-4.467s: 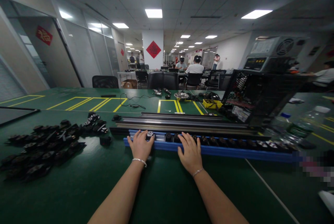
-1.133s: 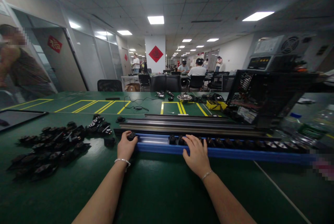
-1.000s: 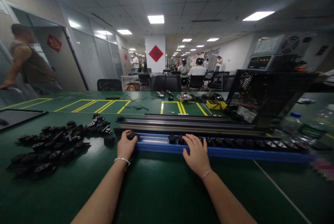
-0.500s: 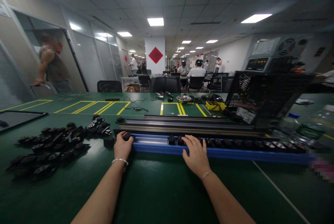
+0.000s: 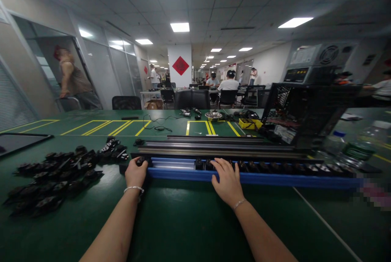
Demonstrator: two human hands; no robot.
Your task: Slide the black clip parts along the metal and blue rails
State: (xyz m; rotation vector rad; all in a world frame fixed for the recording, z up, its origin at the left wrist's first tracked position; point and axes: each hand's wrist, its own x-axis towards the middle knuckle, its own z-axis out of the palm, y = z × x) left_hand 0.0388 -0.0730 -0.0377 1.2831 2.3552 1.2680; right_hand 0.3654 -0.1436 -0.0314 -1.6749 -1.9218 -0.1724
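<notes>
Green tabletop: left hand pinches black part, likely for sliding; right hand, fingers parted, should steady blue rail.

Rail, lower right of centre: blue; inner channel paler, silvery. Loose parts, left: mostly black, white flecks. Table: dark green; tape lines on it yellow. Poster, upper centre: red diamond, darker central figure.
</notes>
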